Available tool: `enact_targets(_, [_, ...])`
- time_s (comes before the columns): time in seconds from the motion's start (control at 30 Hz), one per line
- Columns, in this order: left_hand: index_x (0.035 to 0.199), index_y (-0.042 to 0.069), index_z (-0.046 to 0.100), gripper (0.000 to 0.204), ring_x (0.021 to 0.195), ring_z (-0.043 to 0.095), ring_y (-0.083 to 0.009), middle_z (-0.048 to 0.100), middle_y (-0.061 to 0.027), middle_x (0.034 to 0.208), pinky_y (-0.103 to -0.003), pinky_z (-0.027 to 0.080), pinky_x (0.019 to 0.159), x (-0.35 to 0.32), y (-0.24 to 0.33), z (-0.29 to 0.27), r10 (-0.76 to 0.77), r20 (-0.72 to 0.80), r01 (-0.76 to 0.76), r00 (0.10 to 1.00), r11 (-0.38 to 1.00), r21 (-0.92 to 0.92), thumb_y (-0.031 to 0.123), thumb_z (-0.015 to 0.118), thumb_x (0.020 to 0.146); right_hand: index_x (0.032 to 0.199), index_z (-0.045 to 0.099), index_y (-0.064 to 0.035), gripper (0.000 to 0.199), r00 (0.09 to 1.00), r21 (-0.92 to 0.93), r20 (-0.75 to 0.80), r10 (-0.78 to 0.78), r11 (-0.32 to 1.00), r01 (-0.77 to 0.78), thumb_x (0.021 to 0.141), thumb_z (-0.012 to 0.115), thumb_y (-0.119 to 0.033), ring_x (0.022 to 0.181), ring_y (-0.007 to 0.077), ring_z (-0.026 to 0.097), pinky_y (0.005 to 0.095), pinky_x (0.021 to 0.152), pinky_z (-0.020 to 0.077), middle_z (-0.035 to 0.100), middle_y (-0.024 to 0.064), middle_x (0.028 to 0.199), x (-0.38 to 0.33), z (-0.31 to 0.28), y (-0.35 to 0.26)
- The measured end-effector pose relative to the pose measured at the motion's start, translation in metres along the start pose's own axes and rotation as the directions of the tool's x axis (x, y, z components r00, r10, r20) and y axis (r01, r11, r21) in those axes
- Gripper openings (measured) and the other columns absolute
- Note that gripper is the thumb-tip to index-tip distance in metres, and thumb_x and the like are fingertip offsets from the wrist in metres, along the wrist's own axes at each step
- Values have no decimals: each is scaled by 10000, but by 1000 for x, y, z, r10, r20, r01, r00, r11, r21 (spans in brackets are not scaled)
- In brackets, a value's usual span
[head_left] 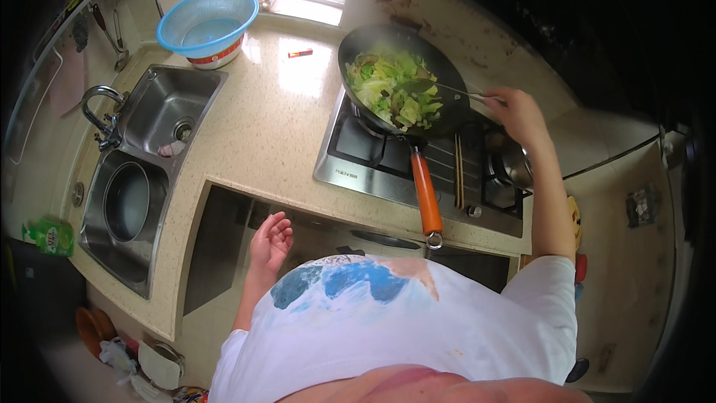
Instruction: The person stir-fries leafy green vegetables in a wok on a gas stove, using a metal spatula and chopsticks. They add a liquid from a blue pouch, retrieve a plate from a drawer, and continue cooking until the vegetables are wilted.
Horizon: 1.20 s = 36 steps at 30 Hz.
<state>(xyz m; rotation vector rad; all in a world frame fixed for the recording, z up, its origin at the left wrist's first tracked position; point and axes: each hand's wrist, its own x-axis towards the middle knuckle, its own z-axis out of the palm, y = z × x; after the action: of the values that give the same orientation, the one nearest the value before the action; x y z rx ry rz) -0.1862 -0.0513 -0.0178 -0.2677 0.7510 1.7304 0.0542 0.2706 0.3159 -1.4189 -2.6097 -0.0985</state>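
Note:
My right hand (514,116) is closed round the end of a thin-handled spatula (459,91), whose blade lies among the food in a dark wok (450,67). Chopped leafy greens (384,78), pale green and yellow, fill the left and middle of the wok, and faint steam rises from them. The wok sits on a gas stove (350,170), its orange handle (426,194) pointing toward me. My left hand (271,242) hangs in front of the counter edge, fingers loosely bent and slightly apart, with nothing in it.
A pair of chopsticks (459,172) lies on the stove beside a metal pot (514,166). Blue strainer (205,19) and bowl stand at the back left, near a small red packet (300,53). The double sink (183,93) holds a round pan (127,201).

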Motion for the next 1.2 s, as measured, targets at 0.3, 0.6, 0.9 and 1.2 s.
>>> enact_targets(0.3, [1037, 58, 595, 231, 727, 611, -148, 643, -48, 850, -270, 501, 631, -2, 2, -2, -2, -5, 2, 1000, 1000, -13, 250, 528, 928, 988, 619, -37, 195, 972, 263, -80, -220, 936, 233, 830, 619, -151, 730, 302, 631, 352, 661, 484, 652, 162, 816, 7, 71, -5])
enact_targets(0.6, [1035, 59, 595, 225, 731, 615, -151, 641, -48, 852, -271, 509, 634, -3, 2, -9, -15, -41, 14, 999, 999, -33, 245, 528, 929, 940, 643, -86, 161, 996, 70, 15, -83, 994, 82, 796, 638, -157, 752, 291, 641, 372, 663, 494, 654, 136, 784, -48, 26, 28])
enact_targets(0.9, [1032, 64, 599, 225, 727, 613, -149, 642, -44, 853, -272, 512, 636, -1, 9, -2, -35, -5, 35, 999, 999, 17, 251, 538, 924, 968, 657, -46, 202, 995, 299, -45, -88, 949, 97, 782, 657, -124, 755, 277, 654, 346, 674, 498, 666, 154, 815, -31, 40, 31])
enact_targets(1.2, [1036, 61, 598, 232, 722, 616, -150, 643, -46, 853, -269, 511, 629, 1, 7, -11, -77, 9, 76, 997, 997, 14, 256, 536, 926, 957, 636, -26, 216, 999, 429, 42, 10, 903, -27, 784, 662, -154, 651, 231, 611, 320, 643, 475, 637, 148, 734, -44, 63, 3])
